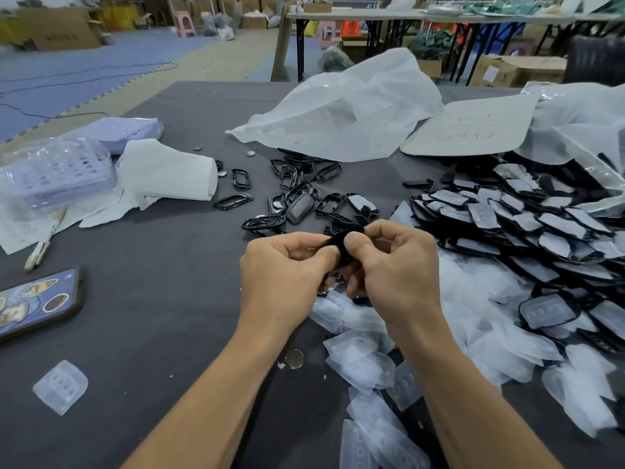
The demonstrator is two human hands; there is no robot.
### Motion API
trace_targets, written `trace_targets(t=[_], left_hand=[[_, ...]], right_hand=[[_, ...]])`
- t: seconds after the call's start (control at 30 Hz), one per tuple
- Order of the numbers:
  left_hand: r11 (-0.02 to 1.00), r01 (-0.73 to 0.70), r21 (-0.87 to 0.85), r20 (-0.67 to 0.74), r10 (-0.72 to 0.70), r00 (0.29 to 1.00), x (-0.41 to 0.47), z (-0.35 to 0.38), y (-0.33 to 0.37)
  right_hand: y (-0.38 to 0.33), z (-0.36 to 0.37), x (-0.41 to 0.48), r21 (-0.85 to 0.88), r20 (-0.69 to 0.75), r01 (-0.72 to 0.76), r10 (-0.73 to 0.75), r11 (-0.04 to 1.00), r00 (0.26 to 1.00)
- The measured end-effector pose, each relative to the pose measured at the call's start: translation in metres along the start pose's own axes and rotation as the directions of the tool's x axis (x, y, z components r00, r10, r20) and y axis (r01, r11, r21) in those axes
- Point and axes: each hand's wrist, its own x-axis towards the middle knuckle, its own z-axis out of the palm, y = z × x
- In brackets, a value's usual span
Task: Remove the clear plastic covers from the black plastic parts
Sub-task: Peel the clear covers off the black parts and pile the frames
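The black part [339, 247] you're on sits dead centre of the frame, held up a bit off the table [152, 299] between both your hands. It's small, dark and mostly buried under your fingers, so honestly I can't tell if its clear cover is on or off. Your left hand [284, 269] is curled tight, fingers wrapped onto the part's left end. Your right hand [395, 265] is curled as well, thumb pressed on top of the part and the other fingers tucked underneath, so both hands are gripping the same piece. At the middle right of the frame there's the pile of covered parts [541, 228], black shells with cloudy clear caps on them, overlapping like roof tiles. Right under your wrists and spreading to the lower right is the heap of loose covers [365, 360], soft-looking, translucent, with little button bumps. Just above your hands, bare frames [297, 198] lie scattered, glossy black. One lone cover [61, 387] sits in the lower left, well apart from the rest. A coin cell [294, 358] lies between your forearms, a phone [37, 306] at the left edge, and a white bag [338, 113] at the upper centre.
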Motion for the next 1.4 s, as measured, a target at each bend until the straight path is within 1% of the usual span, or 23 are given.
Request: trace_targets(t=[0.07,0.1,0.17,0.2,0.23,0.33,0.4,0.47,0.5,0.57,0.6,0.67,0.73,0.8,0.87,0.97,1.0,1.07,1.13,1.23,1.33,1.37,1.4], left_hand=[[1.000,-0.015,0.018,0.139,0.012,0.990,0.000,-0.003,0.002],[0.997,-0.054,0.046,0.179,0.045,0.983,0.000,-0.004,0.003],[0.972,-0.178,0.152,0.154,0.155,0.976,0.001,-0.007,0.002],[0.958,-0.211,0.193,0.135,0.187,0.973,0.001,-0.008,0.003],[0.954,-0.214,0.210,0.132,0.189,0.973,0.002,-0.009,0.003],[0.970,-0.145,0.196,0.140,0.118,0.983,0.008,-0.010,-0.002],[0.982,-0.097,0.163,0.066,0.088,0.994,0.010,-0.011,-0.003],[0.998,-0.014,0.060,-0.065,0.018,0.998,0.013,-0.013,-0.003],[1.000,0.022,-0.007,-0.133,-0.023,0.991,0.014,-0.014,-0.004],[0.988,0.051,-0.146,-0.223,-0.084,0.971,0.018,-0.016,-0.003],[0.977,0.057,-0.204,-0.235,-0.105,0.966,0.019,-0.016,-0.002],[0.960,0.075,-0.270,-0.214,-0.135,0.967,0.020,-0.016,0.000],[0.954,0.077,-0.289,-0.175,-0.132,0.976,0.018,-0.015,0.001],[0.956,0.058,-0.289,-0.156,-0.106,0.982,0.017,-0.015,0.002],[0.957,0.033,-0.288,-0.140,-0.076,0.987,0.016,-0.016,0.004],[0.960,0.027,-0.280,-0.112,-0.061,0.992,0.015,-0.015,0.005],[0.961,0.035,-0.275,-0.100,-0.064,0.993,0.015,-0.015,0.005],[0.965,0.048,-0.256,-0.079,-0.070,0.994,0.015,-0.015,0.003],[0.969,0.060,-0.239,-0.060,-0.076,0.995,0.015,-0.015,0.003],[0.970,0.070,-0.232,-0.042,-0.082,0.996,0.016,-0.014,0.002],[0.973,0.069,-0.221,-0.052,-0.083,0.995,0.017,-0.014,0.001],[0.975,0.069,-0.211,-0.060,-0.083,0.995,0.017,-0.015,0.000],[0.977,0.069,-0.201,-0.068,-0.084,0.994,0.018,-0.015,0.000]], right_hand=[[0.000,-0.001,0.001,-0.042,0.034,0.023,-0.021,0.999,0.999],[-0.001,-0.002,0.002,-0.075,0.066,0.034,-0.029,0.997,0.997],[0.000,-0.005,0.004,-0.150,0.119,0.068,-0.051,0.986,0.992],[0.001,-0.007,0.004,-0.187,0.129,0.092,-0.068,0.978,0.989],[0.002,-0.008,0.004,-0.224,0.128,0.114,-0.087,0.968,0.988],[0.003,-0.005,0.001,-0.325,0.125,0.167,-0.133,0.931,0.983],[0.001,-0.005,0.000,-0.307,0.050,0.171,-0.163,0.936,0.985],[0.001,-0.011,0.005,-0.324,-0.111,0.163,-0.209,0.932,0.972],[0.000,-0.017,0.008,-0.376,-0.179,0.154,-0.234,0.914,0.956],[0.001,-0.029,0.013,-0.525,-0.246,0.085,-0.247,0.847,0.937],[0.000,-0.034,0.015,-0.585,-0.246,0.040,-0.224,0.810,0.943],[-0.001,-0.041,0.016,-0.682,-0.185,-0.024,-0.141,0.731,0.973],[-0.004,-0.044,0.016,-0.791,-0.090,-0.040,-0.051,0.611,0.995],[-0.003,-0.044,0.016,-0.876,-0.022,-0.021,0.004,0.483,1.000],[0.001,-0.042,0.017,-0.905,-0.002,0.002,-0.009,0.426,1.000],[0.006,-0.038,0.018,-0.926,0.005,0.019,-0.038,0.376,0.999],[0.007,-0.038,0.018,-0.924,-0.006,0.018,-0.059,0.382,0.998],[0.006,-0.038,0.018,-0.893,-0.050,0.003,-0.105,0.450,0.993],[0.004,-0.041,0.019,-0.842,-0.090,-0.031,-0.084,0.539,0.992],[0.006,-0.043,0.020,-0.767,-0.107,-0.059,-0.037,0.639,0.994],[0.004,-0.045,0.019,-0.669,-0.093,0.033,-0.129,0.742,0.987],[0.000,-0.045,0.018,-0.635,-0.053,0.083,-0.150,0.768,0.987],[-0.005,-0.043,0.015,-0.602,0.025,0.131,-0.145,0.787,0.989]])
